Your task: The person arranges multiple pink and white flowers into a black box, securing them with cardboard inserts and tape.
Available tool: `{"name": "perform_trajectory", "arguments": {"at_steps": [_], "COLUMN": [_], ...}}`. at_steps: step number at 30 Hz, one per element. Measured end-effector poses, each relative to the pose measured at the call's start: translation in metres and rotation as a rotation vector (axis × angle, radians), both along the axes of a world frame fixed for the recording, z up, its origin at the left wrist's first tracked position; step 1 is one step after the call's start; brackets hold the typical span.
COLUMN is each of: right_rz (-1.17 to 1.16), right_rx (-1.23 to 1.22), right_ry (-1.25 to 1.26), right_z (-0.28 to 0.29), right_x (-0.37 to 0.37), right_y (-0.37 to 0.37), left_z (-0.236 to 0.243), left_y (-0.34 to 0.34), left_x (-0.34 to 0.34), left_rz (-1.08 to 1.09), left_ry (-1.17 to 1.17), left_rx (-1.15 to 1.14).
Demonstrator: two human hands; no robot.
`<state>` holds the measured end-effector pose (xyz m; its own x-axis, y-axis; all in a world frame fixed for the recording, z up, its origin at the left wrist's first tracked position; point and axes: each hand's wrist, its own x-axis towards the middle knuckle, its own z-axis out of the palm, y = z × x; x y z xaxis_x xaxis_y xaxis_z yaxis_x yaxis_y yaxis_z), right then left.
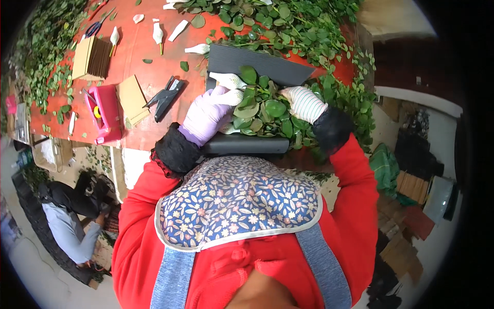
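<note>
My left hand (206, 116), in a lavender glove, is closed on a white, sleeve-covered flower head (229, 97) at the left of a leafy bundle of stems. Another white netted head (226, 81) lies just beyond it. My right hand (303, 103), in a striped glove, is closed on the green leafy stems (272, 108) at the bundle's right, its fingertips partly hidden among leaves. The bundle rests on a dark grey tray (247, 146) with a ridged panel (257, 67) at its far side.
On the red table (159, 56) are a black stapler (165, 99), a pink tape dispenser (105, 126), cardboard pieces (90, 57), scissors (94, 28), loose white flower heads (158, 32) and heaped foliage (288, 20). A co-worker (67, 226) bends low at left; flattened cardboard (409, 183) lies at right.
</note>
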<state>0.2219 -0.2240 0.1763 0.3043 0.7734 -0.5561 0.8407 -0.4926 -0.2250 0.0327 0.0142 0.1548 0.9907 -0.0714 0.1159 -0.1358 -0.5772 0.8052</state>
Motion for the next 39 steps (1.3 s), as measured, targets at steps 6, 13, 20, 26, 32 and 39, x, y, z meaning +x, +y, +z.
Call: {"name": "perform_trajectory", "arguments": {"at_steps": [6, 13, 20, 26, 32, 39], "right_rz": [-0.043, -0.084, -0.448, -0.866, -0.003, 0.084], "right_rx": [-0.201, -0.007, -0.318, 0.422, 0.785, 0.573], "right_ry": [0.166, 0.264, 0.396, 0.47, -0.544, -0.619], "right_z": [0.015, 0.011, -0.008, 0.033, 0.075, 0.042], "right_x": [0.004, 0.015, 0.026, 0.023, 0.016, -0.029], "right_y": [0.008, -0.005, -0.008, -0.07, -0.065, -0.029], "left_z": [-0.016, -0.026, -0.012, -0.039, -0.044, -0.064], "left_y": [0.013, 0.014, -0.02, -0.006, 0.0, 0.003], "left_x": [-0.002, 0.012, 0.036, 0.029, 0.032, 0.026], "left_rz": [-0.08, -0.168, 0.269, 0.139, 0.138, 0.189], "left_ry": [0.061, -0.198, 0.567, -0.136, -0.023, 0.152], "left_rx": [0.057, 0.2, -1.474, -0.059, 0.061, -0.084]}}
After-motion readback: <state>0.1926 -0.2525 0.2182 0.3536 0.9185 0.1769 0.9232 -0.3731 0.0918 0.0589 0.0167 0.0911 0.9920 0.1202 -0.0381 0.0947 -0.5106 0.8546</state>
